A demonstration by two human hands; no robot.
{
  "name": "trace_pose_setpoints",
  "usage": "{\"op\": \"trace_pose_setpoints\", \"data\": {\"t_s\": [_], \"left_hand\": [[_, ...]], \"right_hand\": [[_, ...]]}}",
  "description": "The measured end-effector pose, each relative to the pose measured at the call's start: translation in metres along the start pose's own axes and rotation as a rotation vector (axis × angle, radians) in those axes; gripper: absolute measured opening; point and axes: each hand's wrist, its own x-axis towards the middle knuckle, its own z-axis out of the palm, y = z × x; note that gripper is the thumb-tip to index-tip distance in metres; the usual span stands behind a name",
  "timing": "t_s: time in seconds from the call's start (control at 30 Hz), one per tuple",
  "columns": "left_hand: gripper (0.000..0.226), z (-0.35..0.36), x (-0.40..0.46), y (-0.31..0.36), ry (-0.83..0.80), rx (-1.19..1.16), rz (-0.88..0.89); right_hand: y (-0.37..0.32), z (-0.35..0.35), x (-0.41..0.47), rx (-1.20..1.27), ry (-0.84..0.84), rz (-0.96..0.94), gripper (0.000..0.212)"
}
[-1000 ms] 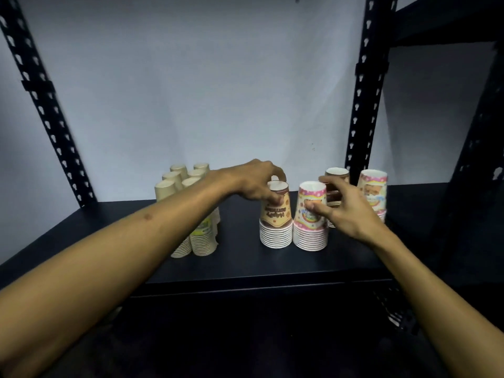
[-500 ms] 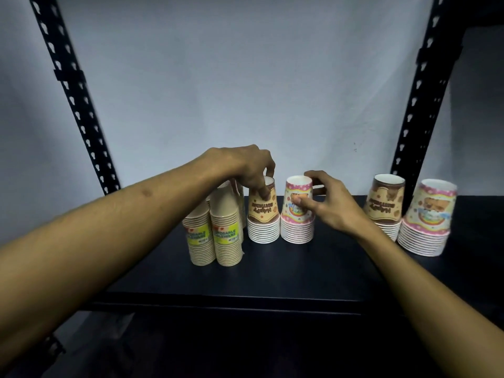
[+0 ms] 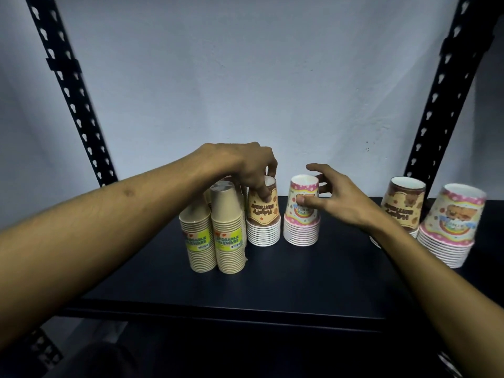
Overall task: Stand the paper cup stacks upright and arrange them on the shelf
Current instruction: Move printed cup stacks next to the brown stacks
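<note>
Paper cup stacks all standing rim-down on the black shelf (image 3: 272,282), none lying on its side as far as visible. Toward the shelf's left end: plain tan stacks (image 3: 215,241) with yellow-green labels, two in front, more packed close behind and partly hidden by the forearm. Touching or just beside them on the right: a brown birthday-print stack (image 3: 263,222), pinched near the top by the left hand (image 3: 242,165), thumb on the near face and the other fingers curled over the top. Next, a small gap, then a pink rainbow-print stack (image 3: 301,216), with the right hand (image 3: 338,197) around its upper part: thumb pressed to the near face, the other fingers spread loosely behind, contact there impossible to confirm. Well apart, toward the shelf's right end: a second brown stack (image 3: 403,205), its base partly hidden by the right forearm, and just beside it a second pink stack (image 3: 452,227), nearer the front edge and leaning a little, perhaps only lens distortion.

Standing-up part apparently finished. Arranging still under way: two middle stacks being nudged into line beside the tan group; right-hand pair probably still to be brought over and closed up; bare shelf left between the groups.
</note>
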Motion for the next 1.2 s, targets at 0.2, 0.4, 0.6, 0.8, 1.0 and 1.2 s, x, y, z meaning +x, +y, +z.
{"op": "trace_pose_setpoints", "data": {"t_s": [0.2,0.4,0.6,0.8,1.0,1.2], "left_hand": [[0.052,0.0028,0.0014,-0.0041,0.008,-0.026,0.009],[0.052,0.0054,0.0042,-0.0073,0.016,-0.019,0.026],[0.051,0.0071,0.0059,-0.0078,0.019,-0.005,0.039],[0.052,0.0067,0.0047,-0.0081,0.022,-0.019,0.043],[0.051,0.0068,0.0042,-0.009,0.02,-0.027,0.046],[0.054,0.0075,0.0036,-0.0088,0.02,-0.038,0.043]], "right_hand": [[0.0015,0.0037,0.0014,0.032,-0.009,-0.033,0.056],[0.0028,0.0055,0.0018,0.029,-0.008,-0.041,0.056],[0.0002,0.0038,0.004,0.012,-0.028,-0.035,0.064],[-0.0006,0.0057,0.0038,0.021,-0.021,-0.059,0.052],[0.0016,0.0081,0.0033,0.034,-0.007,-0.057,0.052],[0.0026,0.0074,0.0031,0.041,-0.017,-0.066,0.052]]}}
